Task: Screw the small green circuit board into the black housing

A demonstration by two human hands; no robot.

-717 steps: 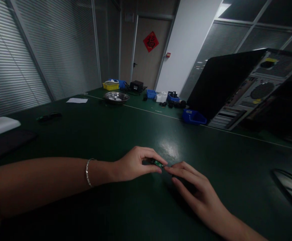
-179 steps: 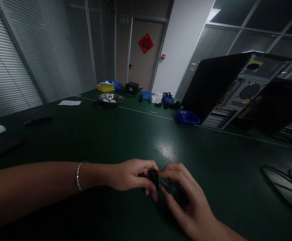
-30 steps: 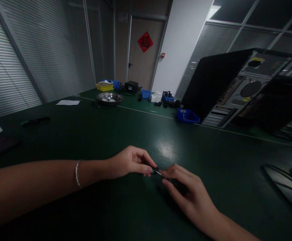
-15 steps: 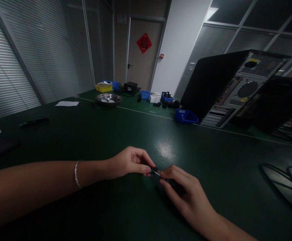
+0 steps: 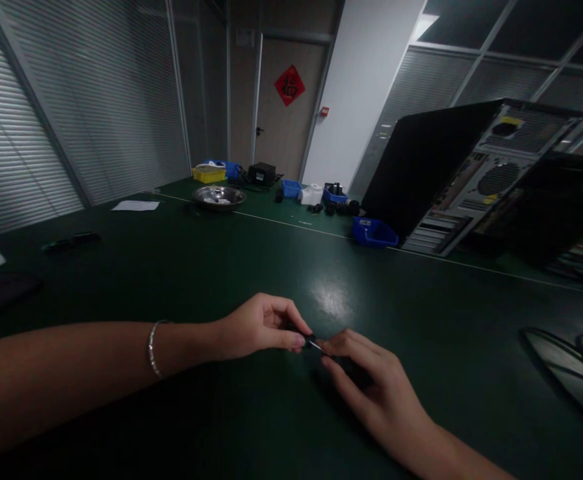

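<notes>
Low over the green table (image 5: 211, 273), my left hand (image 5: 266, 325) pinches a small dark part (image 5: 308, 339) between thumb and fingers. It is too small and dim to name. My right hand (image 5: 366, 373) is closed on a thin tool with a slim, bright metal shaft (image 5: 315, 345); its handle is hidden in the fingers. The shaft's tip meets the dark part, and the two hands almost touch there.
A computer tower (image 5: 431, 173) leans at the right behind a blue bin (image 5: 374, 232). Black cables (image 5: 556, 360) lie at the right edge. Farther back stand a metal bowl (image 5: 219, 198) and a yellow bin (image 5: 209, 175). Green circuit boards (image 5: 71, 241) lie at the left.
Both hands keep their hold and stay almost in place. The small part looks turned slightly between the fingers; the whole view has shifted a little.
</notes>
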